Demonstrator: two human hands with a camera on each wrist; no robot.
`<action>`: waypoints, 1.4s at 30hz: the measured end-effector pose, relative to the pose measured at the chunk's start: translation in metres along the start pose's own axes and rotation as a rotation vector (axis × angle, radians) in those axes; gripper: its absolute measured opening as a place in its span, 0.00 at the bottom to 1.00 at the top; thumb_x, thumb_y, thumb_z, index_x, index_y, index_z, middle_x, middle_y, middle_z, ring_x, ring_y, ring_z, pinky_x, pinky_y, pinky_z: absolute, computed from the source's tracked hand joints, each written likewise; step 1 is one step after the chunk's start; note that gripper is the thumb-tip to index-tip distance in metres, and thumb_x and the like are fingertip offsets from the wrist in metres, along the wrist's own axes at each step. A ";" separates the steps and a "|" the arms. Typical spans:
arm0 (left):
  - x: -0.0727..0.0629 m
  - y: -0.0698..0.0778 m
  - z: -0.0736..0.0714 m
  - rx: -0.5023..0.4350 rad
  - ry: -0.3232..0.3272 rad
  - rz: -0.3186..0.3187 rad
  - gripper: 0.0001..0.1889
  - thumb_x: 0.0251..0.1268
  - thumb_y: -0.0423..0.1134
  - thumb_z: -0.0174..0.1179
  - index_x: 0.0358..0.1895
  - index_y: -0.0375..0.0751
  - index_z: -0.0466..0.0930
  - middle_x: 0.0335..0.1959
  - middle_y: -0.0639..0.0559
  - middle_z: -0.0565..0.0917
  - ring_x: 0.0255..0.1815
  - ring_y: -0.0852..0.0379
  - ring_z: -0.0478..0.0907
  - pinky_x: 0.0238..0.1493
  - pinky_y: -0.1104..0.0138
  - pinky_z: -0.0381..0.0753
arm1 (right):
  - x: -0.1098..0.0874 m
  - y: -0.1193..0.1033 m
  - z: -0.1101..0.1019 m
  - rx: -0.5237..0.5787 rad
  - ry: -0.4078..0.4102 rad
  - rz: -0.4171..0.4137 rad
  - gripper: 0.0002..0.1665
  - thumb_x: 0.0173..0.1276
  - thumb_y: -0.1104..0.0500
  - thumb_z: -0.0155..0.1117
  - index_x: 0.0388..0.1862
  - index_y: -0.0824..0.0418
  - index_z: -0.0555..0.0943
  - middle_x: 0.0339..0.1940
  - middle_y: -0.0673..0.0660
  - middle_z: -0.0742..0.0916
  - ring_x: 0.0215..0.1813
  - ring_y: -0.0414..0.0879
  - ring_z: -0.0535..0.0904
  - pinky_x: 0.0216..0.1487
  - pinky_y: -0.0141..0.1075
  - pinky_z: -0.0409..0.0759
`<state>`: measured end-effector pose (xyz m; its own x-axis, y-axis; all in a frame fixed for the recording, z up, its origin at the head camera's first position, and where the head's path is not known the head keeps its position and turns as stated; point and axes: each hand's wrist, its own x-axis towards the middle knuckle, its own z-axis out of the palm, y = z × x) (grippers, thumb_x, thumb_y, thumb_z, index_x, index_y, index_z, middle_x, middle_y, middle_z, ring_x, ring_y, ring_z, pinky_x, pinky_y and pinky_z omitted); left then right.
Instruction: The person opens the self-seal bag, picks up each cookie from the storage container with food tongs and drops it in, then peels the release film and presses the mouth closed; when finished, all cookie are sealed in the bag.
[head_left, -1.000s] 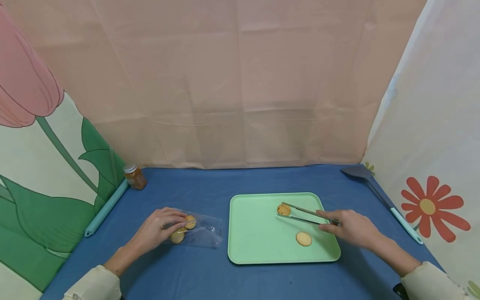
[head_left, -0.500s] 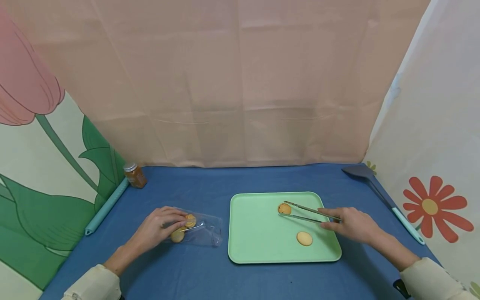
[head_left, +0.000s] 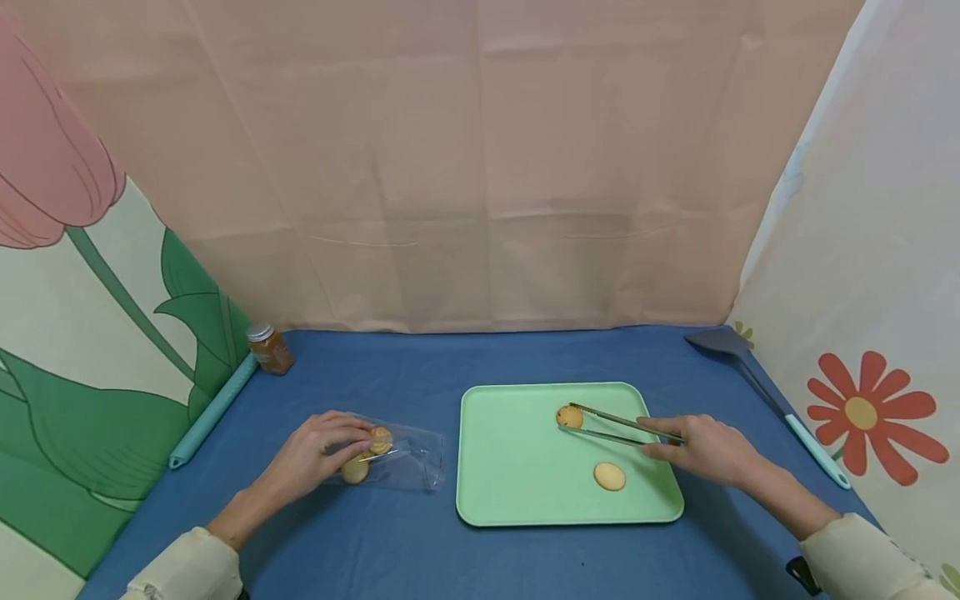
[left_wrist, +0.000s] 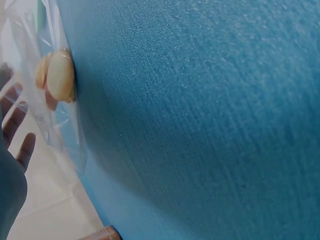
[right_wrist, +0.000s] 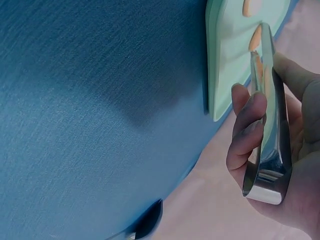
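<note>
My left hand (head_left: 322, 450) pinches a clear plastic bag (head_left: 416, 458) lying on the blue cloth. Inside it are a few round cookies (head_left: 355, 470), partly hidden by my fingers; in the left wrist view a pale cookie (left_wrist: 61, 76) shows through the film. My right hand (head_left: 701, 450) holds metal tongs (head_left: 615, 433), thumb on one arm and curled fingers on the other, as the right wrist view shows. The tong tips stand on either side of a speckled cookie (head_left: 568, 417) over the green tray (head_left: 510, 492). A plain oval cookie (head_left: 609, 477) lies on the tray nearer the front.
A spice jar (head_left: 270, 350) and a turquoise rolled stick (head_left: 213, 412) lie at the left edge. Along the right edge rests a dark spatula (head_left: 757, 387) with a light handle. A beige cloth backdrop (head_left: 487, 208) hangs behind the blue-covered table (head_left: 405, 550).
The view has shifted slightly. My right hand and the tongs have moved barely to the right, the tips still beside the speckled cookie. My left hand stays on the bag.
</note>
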<state>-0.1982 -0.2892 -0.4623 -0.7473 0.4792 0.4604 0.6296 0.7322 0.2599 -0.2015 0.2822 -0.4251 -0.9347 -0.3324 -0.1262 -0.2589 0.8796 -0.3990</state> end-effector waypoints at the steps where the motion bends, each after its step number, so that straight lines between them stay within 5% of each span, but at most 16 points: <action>1: 0.000 0.000 0.000 -0.001 -0.001 -0.001 0.09 0.59 0.38 0.72 0.42 0.56 0.91 0.47 0.60 0.89 0.51 0.58 0.82 0.51 0.51 0.80 | 0.000 0.001 0.000 0.004 -0.005 0.000 0.32 0.68 0.39 0.65 0.69 0.47 0.78 0.45 0.54 0.89 0.21 0.38 0.69 0.19 0.36 0.61; 11: 0.001 0.001 0.000 -0.008 -0.003 0.000 0.09 0.59 0.38 0.72 0.42 0.55 0.91 0.47 0.60 0.89 0.52 0.58 0.82 0.51 0.51 0.80 | -0.001 0.003 0.002 0.030 -0.020 -0.004 0.32 0.69 0.38 0.63 0.70 0.46 0.77 0.26 0.47 0.82 0.18 0.38 0.64 0.18 0.34 0.58; 20: 0.001 0.001 -0.001 -0.017 -0.007 -0.005 0.09 0.59 0.38 0.72 0.42 0.55 0.91 0.47 0.60 0.88 0.52 0.58 0.82 0.51 0.50 0.80 | -0.002 0.003 0.004 0.047 0.013 -0.034 0.33 0.69 0.36 0.63 0.70 0.44 0.77 0.17 0.46 0.74 0.16 0.36 0.59 0.17 0.32 0.57; 30: 0.000 0.002 0.000 0.003 -0.001 -0.002 0.08 0.58 0.38 0.72 0.41 0.55 0.91 0.47 0.60 0.89 0.52 0.58 0.82 0.51 0.50 0.80 | -0.003 -0.011 0.004 0.097 0.009 -0.058 0.35 0.68 0.33 0.62 0.70 0.44 0.77 0.25 0.49 0.82 0.18 0.35 0.59 0.19 0.32 0.58; 42: 0.001 0.003 -0.003 -0.007 -0.004 -0.002 0.08 0.58 0.37 0.72 0.41 0.52 0.92 0.46 0.58 0.89 0.51 0.57 0.82 0.52 0.49 0.79 | -0.004 -0.035 0.005 0.099 0.005 -0.166 0.31 0.69 0.33 0.60 0.68 0.42 0.78 0.22 0.42 0.73 0.18 0.32 0.53 0.19 0.29 0.55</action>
<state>-0.1962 -0.2875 -0.4587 -0.7495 0.4798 0.4562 0.6295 0.7298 0.2666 -0.1871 0.2511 -0.4155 -0.8822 -0.4686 -0.0471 -0.3849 0.7750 -0.5011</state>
